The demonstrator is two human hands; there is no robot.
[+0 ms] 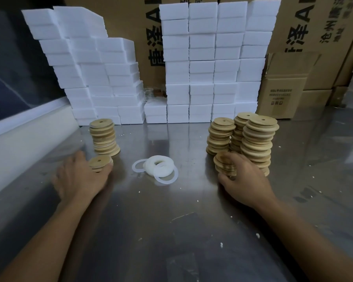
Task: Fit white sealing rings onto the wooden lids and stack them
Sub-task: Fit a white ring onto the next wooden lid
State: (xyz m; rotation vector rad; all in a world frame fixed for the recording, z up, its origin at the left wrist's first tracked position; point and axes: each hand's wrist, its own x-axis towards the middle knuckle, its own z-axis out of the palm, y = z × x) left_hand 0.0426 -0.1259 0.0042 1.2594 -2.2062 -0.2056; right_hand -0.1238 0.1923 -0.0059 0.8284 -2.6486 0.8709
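Left hand (77, 176) motion-blurred, right hand (243, 178) covering part of a small lid stack (222, 163), glass jars (148, 95) mostly hidden behind foam blocks (118, 78)

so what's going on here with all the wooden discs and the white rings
A person is fitting white sealing rings onto wooden lids at a metal table. The left hand holds a small stack of lids in front of a taller stack that has white between its layers. The right hand grips several lids beside three tall stacks. A loose pile of rings lies between the hands, untouched.
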